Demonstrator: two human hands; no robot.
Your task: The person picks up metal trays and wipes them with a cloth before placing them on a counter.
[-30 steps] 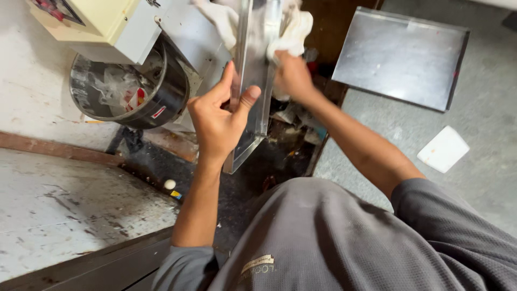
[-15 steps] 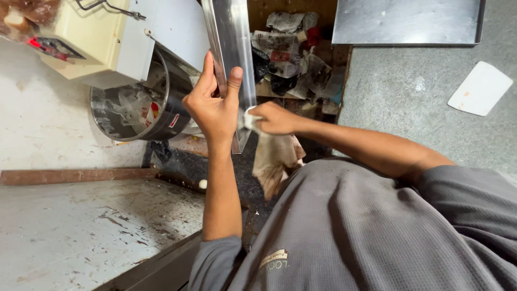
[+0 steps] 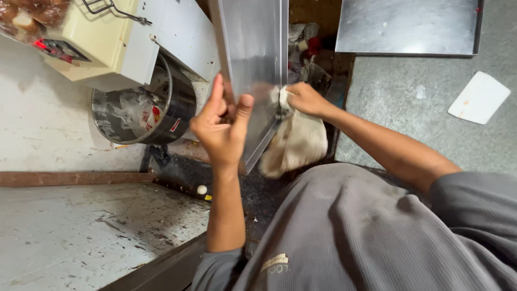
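**Wiping down a metal tray**

Got my left hand (image 3: 223, 129) gripping the lower edge of a shiny metal tray (image 3: 253, 59), held up on end. My right hand (image 3: 304, 99) presses a dirty beige rag (image 3: 296, 140) against its right side. A mixer bowl (image 3: 145, 110) sits just left, another tray (image 3: 409, 27) lies on the grey counter.

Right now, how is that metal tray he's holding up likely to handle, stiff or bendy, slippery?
The metal tray probably stays stiff: it stands flat and unbent in the left hand. Its shiny face likely slips, so a firm edge grip suits. The cloth hangs limp under the right hand.
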